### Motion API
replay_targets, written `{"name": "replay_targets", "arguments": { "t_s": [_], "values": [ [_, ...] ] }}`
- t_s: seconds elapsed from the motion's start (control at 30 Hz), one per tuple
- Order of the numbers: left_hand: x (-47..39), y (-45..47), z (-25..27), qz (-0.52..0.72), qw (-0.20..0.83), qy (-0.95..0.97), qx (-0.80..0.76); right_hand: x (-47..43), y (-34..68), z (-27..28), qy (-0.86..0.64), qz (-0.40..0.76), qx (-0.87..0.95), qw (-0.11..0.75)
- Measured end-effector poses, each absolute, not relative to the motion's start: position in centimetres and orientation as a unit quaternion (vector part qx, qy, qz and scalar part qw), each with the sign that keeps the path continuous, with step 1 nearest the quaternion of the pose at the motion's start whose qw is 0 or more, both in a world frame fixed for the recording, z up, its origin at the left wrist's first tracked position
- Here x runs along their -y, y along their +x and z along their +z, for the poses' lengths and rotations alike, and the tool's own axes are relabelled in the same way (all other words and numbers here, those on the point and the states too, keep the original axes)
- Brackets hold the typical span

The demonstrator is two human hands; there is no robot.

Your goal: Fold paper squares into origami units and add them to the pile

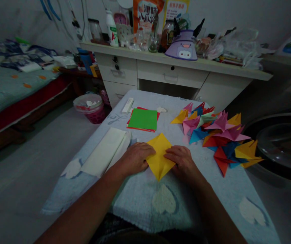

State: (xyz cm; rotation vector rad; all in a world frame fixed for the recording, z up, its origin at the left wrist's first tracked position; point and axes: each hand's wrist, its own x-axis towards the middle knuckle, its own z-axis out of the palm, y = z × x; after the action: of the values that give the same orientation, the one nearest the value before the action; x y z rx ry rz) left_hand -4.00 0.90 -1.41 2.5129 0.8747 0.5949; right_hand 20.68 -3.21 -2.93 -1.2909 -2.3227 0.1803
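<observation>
A yellow sheet of origami paper [160,157] lies turned like a diamond on the cloth, with faint creases across it. My left hand [138,156] grips its left corner, fingertips on top and thumb hidden. At the opposite corner my right hand [182,159] pinches the paper, its fingers bent over the edge. Just beyond is a stack of square coloured paper [143,119], green on top with red edges showing below. To the right sits a pile of folded paper cranes [220,127] in pink, yellow, red and blue.
A folded white cloth or paper [105,152] lies left of my left forearm. Near the far edge of the covered table [140,203] is a small white box [128,105]. Beyond stands a cluttered white desk [171,71]; a pink bin [94,113] is on the floor.
</observation>
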Motion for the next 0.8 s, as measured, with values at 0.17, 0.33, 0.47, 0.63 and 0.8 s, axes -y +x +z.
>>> {"name": "replay_targets", "arguments": {
  "t_s": [0.17, 0.33, 0.47, 0.63, 0.8],
  "values": [
    [-1.4, -4.1, -1.9, 0.222, 0.203, 0.886, -0.353, 2.8, 21.3, -3.5, -0.482, 0.11, 0.826, 0.27],
    [-1.5, -4.1, -1.8, 0.23, 0.206, 0.864, -0.397, 2.4, 21.7, -3.3, -0.507, 0.152, 0.793, 0.304],
    [-1.4, -3.7, -1.9, 0.232, 0.201, 0.833, -0.46, 2.3, 21.4, -2.9, -0.546, 0.159, 0.76, 0.315],
    [-1.5, -3.3, -1.9, 0.224, 0.174, 0.806, -0.52, 2.3, 20.8, -2.7, -0.601, 0.176, 0.707, 0.33],
    [-1.6, -3.1, -2.0, 0.215, 0.126, 0.801, -0.544, 2.0, 20.4, -3.0, -0.665, 0.186, 0.644, 0.327]
  ]
}}
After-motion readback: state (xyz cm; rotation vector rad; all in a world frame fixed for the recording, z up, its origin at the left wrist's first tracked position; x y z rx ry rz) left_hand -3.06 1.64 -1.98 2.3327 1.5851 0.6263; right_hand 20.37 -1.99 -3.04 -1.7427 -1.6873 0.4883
